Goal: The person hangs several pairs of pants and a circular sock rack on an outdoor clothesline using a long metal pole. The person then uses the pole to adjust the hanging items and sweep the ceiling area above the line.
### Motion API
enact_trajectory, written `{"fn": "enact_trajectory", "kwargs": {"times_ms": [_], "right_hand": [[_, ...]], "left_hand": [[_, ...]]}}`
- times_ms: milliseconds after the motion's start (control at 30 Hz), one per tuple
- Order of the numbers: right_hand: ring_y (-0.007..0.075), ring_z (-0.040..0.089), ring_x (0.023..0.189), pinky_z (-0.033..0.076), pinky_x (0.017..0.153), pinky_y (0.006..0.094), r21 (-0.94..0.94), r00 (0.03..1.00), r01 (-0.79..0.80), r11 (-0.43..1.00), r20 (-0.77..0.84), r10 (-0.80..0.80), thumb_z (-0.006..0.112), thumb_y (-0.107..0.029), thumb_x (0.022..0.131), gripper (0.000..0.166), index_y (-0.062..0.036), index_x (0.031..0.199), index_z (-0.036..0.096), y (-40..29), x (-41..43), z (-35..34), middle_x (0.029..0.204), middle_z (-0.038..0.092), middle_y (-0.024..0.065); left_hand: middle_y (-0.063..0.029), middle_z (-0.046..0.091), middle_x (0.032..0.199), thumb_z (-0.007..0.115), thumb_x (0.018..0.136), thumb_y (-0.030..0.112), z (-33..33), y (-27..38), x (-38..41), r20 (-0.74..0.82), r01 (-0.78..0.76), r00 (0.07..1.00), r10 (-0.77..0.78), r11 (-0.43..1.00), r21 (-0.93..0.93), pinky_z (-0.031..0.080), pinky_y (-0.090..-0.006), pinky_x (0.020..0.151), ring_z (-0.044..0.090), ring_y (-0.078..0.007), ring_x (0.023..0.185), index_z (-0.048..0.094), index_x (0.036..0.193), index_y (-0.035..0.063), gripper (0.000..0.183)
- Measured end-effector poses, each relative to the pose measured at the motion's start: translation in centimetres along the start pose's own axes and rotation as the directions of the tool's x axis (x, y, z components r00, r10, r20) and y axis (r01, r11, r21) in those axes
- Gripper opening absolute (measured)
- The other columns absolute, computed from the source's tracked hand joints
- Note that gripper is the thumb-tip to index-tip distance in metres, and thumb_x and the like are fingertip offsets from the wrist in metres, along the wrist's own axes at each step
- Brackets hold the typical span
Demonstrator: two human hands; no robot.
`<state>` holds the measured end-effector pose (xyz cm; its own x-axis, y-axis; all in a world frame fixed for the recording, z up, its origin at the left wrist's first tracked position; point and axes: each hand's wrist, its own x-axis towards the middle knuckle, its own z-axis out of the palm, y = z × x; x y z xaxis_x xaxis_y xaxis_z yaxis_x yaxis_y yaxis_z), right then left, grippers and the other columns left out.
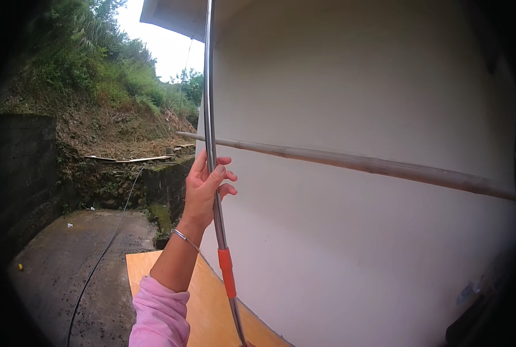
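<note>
A shiny metal telescopic pole [210,86] rises from the bottom edge past the top of the view, slightly bowed by the lens. An orange plastic collar [226,271] joins its wider upper tube to the thinner lower one. My left hand [206,184] has the upper tube between its thumb and loosely curled fingers, above the collar. A wire bracelet [179,234] circles that wrist, below which a pink sleeve is pushed up. Of my right hand [250,344] only a sliver shows at the bottom edge, around the lower tube; the rest is out of view.
A bamboo pole [327,158] runs across the pale wall [327,260], behind the metal pole. Below lies an orange-brown board [205,303]. A black hose [106,249] crosses the concrete ground [45,269]. Dark block walls [23,160] and a bushy slope [93,78] stand left, a roof edge [171,19] above.
</note>
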<state>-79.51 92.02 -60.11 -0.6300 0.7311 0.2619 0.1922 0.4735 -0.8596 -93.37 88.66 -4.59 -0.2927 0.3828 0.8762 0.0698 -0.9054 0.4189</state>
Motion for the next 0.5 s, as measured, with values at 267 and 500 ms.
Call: {"fn": "enact_trajectory", "kwargs": {"times_ms": [267,500], "right_hand": [[0.0121,0.052,0.072,0.048,0.072,0.0283,0.572,0.896,0.374,0.730,-0.020,-0.444,0.040,-0.029,0.105,0.032,0.0010,0.115,0.046,-17.4,26.4,-11.7,0.084,0.053,0.0056],[0.0086,0.039,0.055,0.040,0.049,0.0259,0.536,0.832,0.554,0.637,-0.348,-0.431,0.040,-0.042,0.103,0.038,-0.0038,0.102,0.043,-33.6,32.6,-25.3,0.072,0.043,0.0021]], "left_hand": [[-0.0151,0.048,0.131,0.038,0.100,0.055,-12.9,-19.1,-7.3,-0.024,0.411,0.900,-0.435,0.829,0.380,0.050,-0.0351,0.087,0.056,-0.0218,0.110,0.028,0.149,0.0071,0.070],[-0.0131,0.052,0.129,0.044,0.101,0.028,-14.8,-25.0,-24.6,0.175,0.595,0.645,-0.744,0.632,0.496,0.040,-0.0386,0.102,0.051,-0.0263,0.117,0.031,0.148,0.0070,0.054]]}}
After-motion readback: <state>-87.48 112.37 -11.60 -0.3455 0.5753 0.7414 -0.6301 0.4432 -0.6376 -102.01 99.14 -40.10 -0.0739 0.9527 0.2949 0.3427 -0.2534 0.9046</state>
